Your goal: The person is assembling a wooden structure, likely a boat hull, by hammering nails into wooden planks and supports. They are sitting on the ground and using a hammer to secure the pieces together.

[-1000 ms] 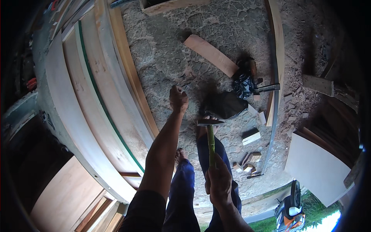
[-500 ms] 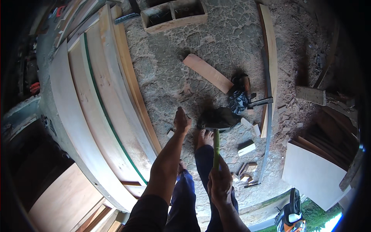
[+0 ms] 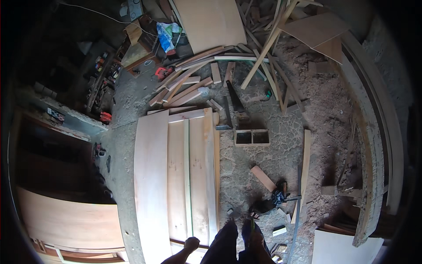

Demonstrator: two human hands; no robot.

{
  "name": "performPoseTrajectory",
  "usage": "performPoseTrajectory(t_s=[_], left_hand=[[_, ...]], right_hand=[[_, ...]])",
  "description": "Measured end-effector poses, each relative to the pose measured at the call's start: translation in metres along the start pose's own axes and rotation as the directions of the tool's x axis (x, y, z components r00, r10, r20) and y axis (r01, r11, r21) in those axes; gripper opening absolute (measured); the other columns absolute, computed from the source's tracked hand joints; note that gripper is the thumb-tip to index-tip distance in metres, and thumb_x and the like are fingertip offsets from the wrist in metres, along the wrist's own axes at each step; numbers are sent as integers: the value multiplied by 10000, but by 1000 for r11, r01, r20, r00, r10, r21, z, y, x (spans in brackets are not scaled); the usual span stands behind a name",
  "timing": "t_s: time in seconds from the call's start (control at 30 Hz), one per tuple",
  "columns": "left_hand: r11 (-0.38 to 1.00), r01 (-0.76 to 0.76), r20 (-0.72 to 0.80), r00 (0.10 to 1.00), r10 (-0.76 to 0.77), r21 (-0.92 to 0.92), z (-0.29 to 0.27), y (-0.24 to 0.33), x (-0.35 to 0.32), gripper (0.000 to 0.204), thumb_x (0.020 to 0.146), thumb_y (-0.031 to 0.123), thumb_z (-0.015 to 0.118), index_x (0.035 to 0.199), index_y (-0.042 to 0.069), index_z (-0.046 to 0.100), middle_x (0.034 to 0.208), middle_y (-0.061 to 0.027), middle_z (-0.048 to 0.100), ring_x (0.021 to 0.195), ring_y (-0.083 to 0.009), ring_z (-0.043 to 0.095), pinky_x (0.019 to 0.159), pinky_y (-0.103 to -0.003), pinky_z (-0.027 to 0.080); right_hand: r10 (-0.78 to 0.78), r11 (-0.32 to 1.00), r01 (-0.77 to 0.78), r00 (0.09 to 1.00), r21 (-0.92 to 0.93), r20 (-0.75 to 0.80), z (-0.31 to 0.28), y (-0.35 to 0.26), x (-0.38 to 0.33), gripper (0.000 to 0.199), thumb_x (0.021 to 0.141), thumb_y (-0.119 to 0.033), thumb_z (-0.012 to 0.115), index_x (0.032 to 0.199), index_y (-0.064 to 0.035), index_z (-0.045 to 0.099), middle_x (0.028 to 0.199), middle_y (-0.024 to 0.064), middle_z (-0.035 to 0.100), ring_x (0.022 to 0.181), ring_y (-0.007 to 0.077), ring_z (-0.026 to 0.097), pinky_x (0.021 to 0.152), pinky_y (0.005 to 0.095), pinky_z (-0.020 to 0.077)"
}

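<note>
At the lower edge my left hand (image 3: 191, 244) is closed, beside the near end of a wooden panel (image 3: 176, 176) with lengthwise boards. Whatever its fingers may hold is too small to make out. My right hand (image 3: 256, 240) is low over my right leg, wrapped round a hammer (image 3: 252, 225) with a yellow-green handle; the hammer looks small and dark here. Ahead of my feet lie a black plastic bag (image 3: 278, 196) and a short flat board (image 3: 263, 178).
A two-compartment wooden box (image 3: 252, 137), a handsaw (image 3: 235, 97) and a try square (image 3: 226, 116) lie farther ahead. Loose timber (image 3: 189, 90) is heaped beyond. A long strip of wood (image 3: 306, 163) lies right, with a metal bar clamp (image 3: 296, 211). A white sheet (image 3: 343, 246) leans near right.
My view has lifted toward the far end of the room. My left hand has moved left, from over the floor to beside the panel. The hammer stays in my right hand.
</note>
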State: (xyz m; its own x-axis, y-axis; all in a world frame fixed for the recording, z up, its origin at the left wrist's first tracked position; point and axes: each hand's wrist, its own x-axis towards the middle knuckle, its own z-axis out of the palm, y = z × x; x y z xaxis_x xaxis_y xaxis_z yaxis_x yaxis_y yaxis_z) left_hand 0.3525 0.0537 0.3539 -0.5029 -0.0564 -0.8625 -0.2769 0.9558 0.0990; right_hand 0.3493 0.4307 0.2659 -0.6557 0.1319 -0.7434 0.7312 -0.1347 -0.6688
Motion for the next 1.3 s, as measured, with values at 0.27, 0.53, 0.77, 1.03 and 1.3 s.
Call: performPoseTrajectory(t_s=[0.27,0.53,0.77,1.03,1.3], left_hand=[[784,233,-16,955,-296,-576,-40,-45,-28,214,793,158,631,944,68,752,917,-120,769,954,-237,717,814,-362,552],[290,236,50,848,-528,-928,-127,3,82,203,767,173,820,910,40,767,779,-110,755,660,-182,689,635,-351,546],[-122,-258,-169,856,-488,-958,-295,37,122,178,818,123,704,911,-22,751,799,-112,748,704,-170,694,714,-320,544],[-287,-157,89,721,-687,-945,-326,30,114,204,887,193,703,973,12,741,804,-102,749,491,-155,549,513,-307,471],[-669,-161,509,529,-679,-726,-310,47,127,316,940,236,633,1167,17,654,926,-148,760,342,-133,405,302,-333,336]], right_hand=[[197,978,-203,973,-38,-118,-75,-98,36,144,966,-171,560,834,-114,571,566,7,470,441,143,463,395,335,368],[455,755,-527,850,-390,-267,-105,-302,123,133,960,-130,510,843,-93,561,563,60,478,416,193,486,362,366,370],[225,858,-263,965,-441,-139,-46,-457,214,132,955,-111,516,1054,-84,598,611,49,527,424,174,517,370,341,403],[61,863,-40,998,-504,27,114,-625,326,112,1000,-190,514,1079,-137,573,577,0,448,400,121,422,344,302,298],[1,628,112,990,-770,144,261,-744,443,328,997,-209,513,1308,-113,557,619,11,493,437,128,459,367,316,323]])
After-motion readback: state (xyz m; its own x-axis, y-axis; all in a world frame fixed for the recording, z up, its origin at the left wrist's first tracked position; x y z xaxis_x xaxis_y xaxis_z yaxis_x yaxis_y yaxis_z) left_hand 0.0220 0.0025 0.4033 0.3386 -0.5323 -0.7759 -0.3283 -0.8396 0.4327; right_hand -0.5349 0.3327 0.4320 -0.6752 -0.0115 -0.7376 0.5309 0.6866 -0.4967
